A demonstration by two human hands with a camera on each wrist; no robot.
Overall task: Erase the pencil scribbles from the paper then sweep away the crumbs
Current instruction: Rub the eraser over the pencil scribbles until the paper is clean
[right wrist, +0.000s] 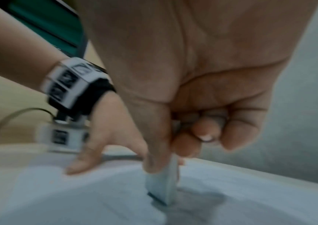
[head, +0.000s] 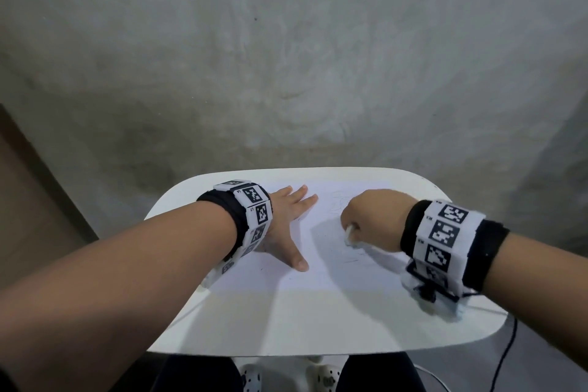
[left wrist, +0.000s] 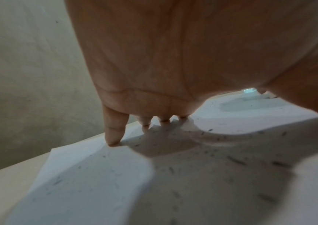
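Observation:
A white sheet of paper [head: 318,267] lies on a small white table [head: 286,328]. Faint pencil scribbles [head: 350,256] show on its right half. My left hand [head: 286,223] lies flat on the paper's left side with fingers spread, holding it down. My right hand [head: 366,219] grips a white eraser [head: 350,234], whose lower end touches the paper. In the right wrist view the eraser [right wrist: 162,182] is pinched between thumb and fingers, its dark tip on the sheet. Grey eraser crumbs [left wrist: 235,159] are scattered over the paper under my left hand [left wrist: 173,76].
A grey concrete floor surrounds the table. A black cable [head: 506,356] hangs off the table's right side. My knees and white shoes [head: 251,382] show below the table's near edge. A brown surface [head: 28,194] stands at the left.

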